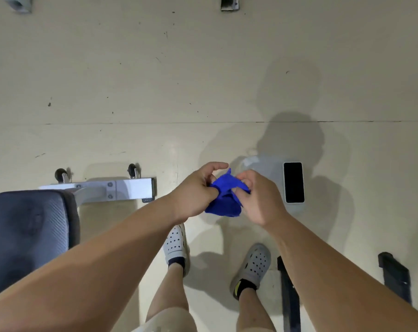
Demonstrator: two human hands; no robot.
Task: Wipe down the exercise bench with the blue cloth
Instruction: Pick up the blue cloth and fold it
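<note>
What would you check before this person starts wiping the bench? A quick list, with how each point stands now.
1. Grip: left hand and right hand hold the blue cloth: ok.
2. Cloth opened flat for wiping: not ok, bunched.
3. Reach: bench pad close on the left: ok.
4. Cloth touching the pad: not ok, apart.
5. Cloth damp: cannot tell.
6. Trip risk: phone lies on the floor, away from the bench side: ok.

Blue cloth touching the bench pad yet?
Apart. Head view: left hand and right hand hold the blue cloth over floor, clear gap to the bench pad.
</note>
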